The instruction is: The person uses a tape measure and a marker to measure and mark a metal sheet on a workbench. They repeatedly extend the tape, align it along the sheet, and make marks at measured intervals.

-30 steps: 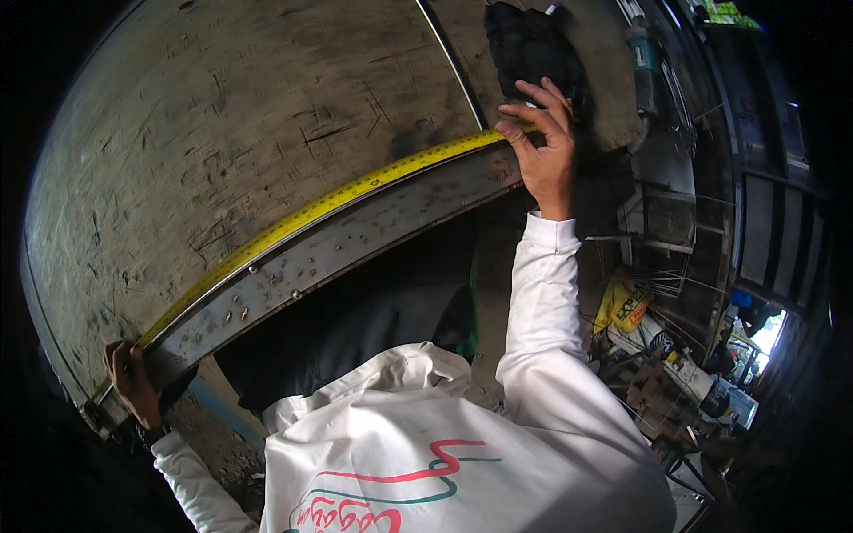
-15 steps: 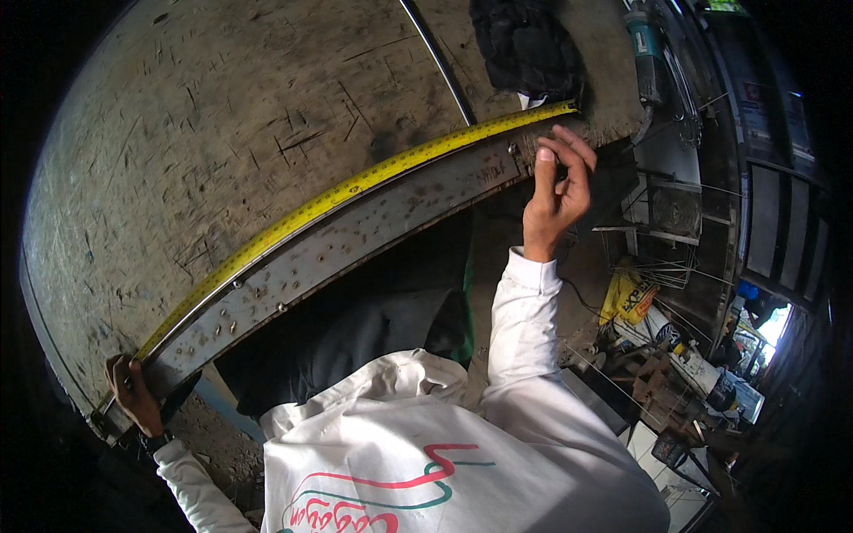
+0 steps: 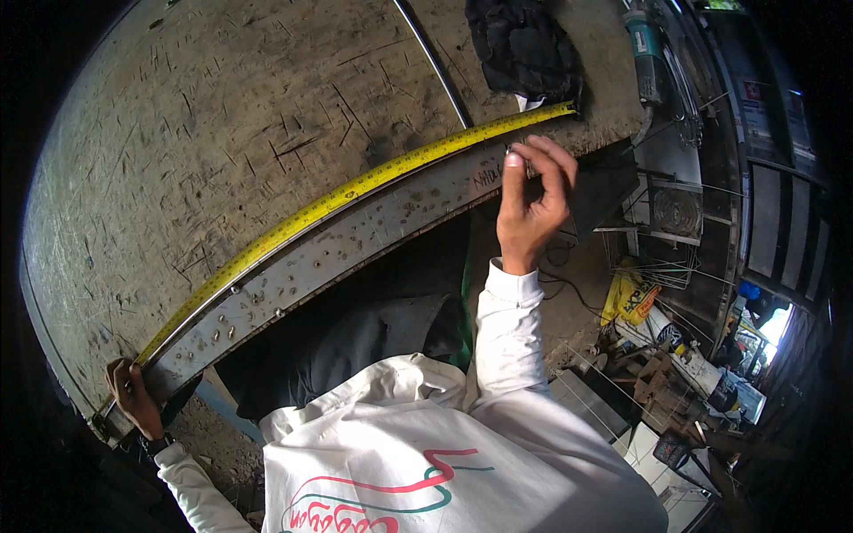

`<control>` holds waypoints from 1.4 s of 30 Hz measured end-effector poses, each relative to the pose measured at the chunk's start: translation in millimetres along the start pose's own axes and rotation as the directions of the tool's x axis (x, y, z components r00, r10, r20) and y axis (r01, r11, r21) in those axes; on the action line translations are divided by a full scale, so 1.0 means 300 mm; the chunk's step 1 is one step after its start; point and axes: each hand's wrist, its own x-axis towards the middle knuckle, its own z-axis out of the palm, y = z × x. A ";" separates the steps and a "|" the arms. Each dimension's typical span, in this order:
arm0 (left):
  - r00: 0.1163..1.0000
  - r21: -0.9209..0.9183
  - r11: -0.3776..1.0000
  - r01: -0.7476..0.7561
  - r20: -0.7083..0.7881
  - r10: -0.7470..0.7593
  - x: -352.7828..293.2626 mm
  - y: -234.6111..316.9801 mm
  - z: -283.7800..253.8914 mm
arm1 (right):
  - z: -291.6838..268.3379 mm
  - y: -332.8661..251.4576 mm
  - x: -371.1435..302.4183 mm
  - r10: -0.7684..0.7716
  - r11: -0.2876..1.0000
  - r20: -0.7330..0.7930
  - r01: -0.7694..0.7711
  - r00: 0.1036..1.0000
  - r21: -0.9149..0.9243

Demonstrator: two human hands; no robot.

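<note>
A yellow tape measure blade (image 3: 355, 185) stretches in a long curve across the near part of the worn tabletop. Below it lies a thin metal rod (image 3: 233, 290), beside a grey steel flat bar (image 3: 342, 233) dotted with small marks and nubs. At the near-left end, my left hand (image 3: 135, 397) is closed around the end of the tape, its fingers partly hidden. My right hand (image 3: 533, 200) is over the bar's right end, thumb and fingers bent into a pinch. A tiny dark thing shows at its thumb tip; I cannot make out its kind.
The scarred tabletop (image 3: 222, 115) carries another metal rod (image 3: 434, 62) and a black cloth (image 3: 522, 49). A teal power tool (image 3: 646, 53) is at the table's right edge. On the floor to the right are a yellow bag (image 3: 629, 298) and cluttered scrap.
My right hand has moved left along the bar, its thumb and fingers now at the small dark thing. My left hand and the tape stay in place.
</note>
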 end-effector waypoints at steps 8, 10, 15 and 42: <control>1.000 -0.023 1.000 0.005 0.008 -0.005 -0.002 -0.013 -0.003 | 0.055 0.022 0.003 -0.164 0.986 0.126 0.163 0.978 0.017; 1.000 -0.028 1.000 0.007 0.010 -0.006 -0.007 -0.023 -0.005 | 0.056 0.018 0.000 -0.174 0.985 0.121 0.175 0.977 0.001; 1.000 0.000 1.000 -0.012 0.016 0.012 -0.006 -0.027 -0.002 | 0.064 0.025 -0.005 -0.187 0.982 0.102 0.189 0.977 -0.015; 1.000 -0.023 1.000 -0.016 0.017 0.016 -0.003 -0.017 -0.001 | 0.091 0.043 -0.025 -0.154 0.988 0.043 0.153 0.987 0.029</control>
